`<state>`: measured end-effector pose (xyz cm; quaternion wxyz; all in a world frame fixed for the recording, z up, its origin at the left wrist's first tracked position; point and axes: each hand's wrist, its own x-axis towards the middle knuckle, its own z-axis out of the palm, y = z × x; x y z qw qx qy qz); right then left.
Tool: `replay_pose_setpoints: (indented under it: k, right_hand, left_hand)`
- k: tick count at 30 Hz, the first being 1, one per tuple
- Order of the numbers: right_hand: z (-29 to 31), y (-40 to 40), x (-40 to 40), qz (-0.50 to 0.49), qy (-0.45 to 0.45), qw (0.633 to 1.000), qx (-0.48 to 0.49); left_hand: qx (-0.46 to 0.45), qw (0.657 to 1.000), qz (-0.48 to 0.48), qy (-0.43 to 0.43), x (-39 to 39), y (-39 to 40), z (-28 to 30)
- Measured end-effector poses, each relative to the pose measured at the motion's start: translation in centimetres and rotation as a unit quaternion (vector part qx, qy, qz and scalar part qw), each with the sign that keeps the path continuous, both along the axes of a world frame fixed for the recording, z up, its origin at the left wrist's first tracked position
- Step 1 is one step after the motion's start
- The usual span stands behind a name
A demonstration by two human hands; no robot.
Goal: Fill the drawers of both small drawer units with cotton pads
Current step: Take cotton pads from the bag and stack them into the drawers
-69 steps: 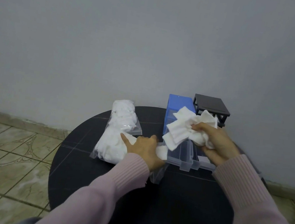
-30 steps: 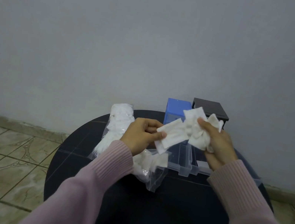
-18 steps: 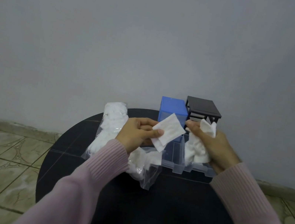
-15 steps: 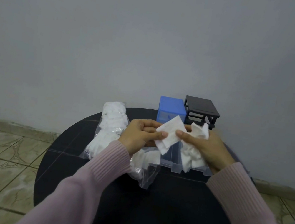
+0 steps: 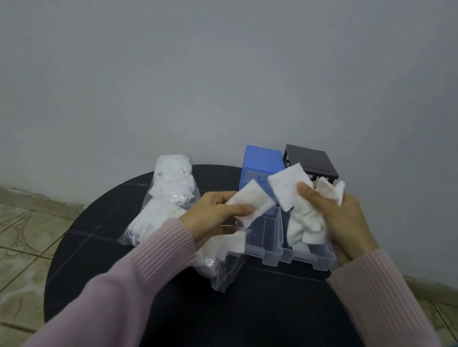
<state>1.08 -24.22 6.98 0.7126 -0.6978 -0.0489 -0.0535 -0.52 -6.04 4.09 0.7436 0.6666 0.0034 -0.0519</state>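
Head view: left hand [image 5: 214, 216] pinches one cotton pad [image 5: 251, 204]; right hand [image 5: 338, 219] grips a bunch of pads [image 5: 303, 228].

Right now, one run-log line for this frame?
left hand: pinches one cotton pad | right hand: grips pad bunch | clear drawers: pulled out | pad bag: on table

Two drawer units stand side by side at the back of a round table [image 5: 256, 329], one [image 5: 260, 160] left of the other [image 5: 310, 159]. Two drawers [image 5: 293, 252] lie just in front of them. A bag of cotton pads [image 5: 167, 193] lies to the left.
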Motion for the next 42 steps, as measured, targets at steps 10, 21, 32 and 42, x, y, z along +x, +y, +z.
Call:
replay_pose_setpoints:
  k: [10, 21, 32, 42]
  right_hand:
    - [-0.9, 1.8, -0.5, 0.055, -0.050, 0.987, -0.141]
    - [-1.2, 2.5, -0.3, 0.023, -0.087, 0.981, -0.173]
    - [-1.6, 2.8, 0.1, 0.033, -0.043, 0.991, -0.125]
    - [-1.2, 2.4, 0.0, 0.118, 0.048, 0.991, 0.031]
  left_hand:
    - [0.021, 0.998, 0.038, -0.041, 0.3, -0.4, -0.6]
    - [-0.090, 0.995, 0.050, 0.015, 0.0, -0.8, 0.5]
    - [-0.003, 0.999, 0.028, -0.034, 0.2, -0.5, -0.1]
    - [0.044, 0.982, 0.171, -0.074, 0.4, 1.0, -0.4]
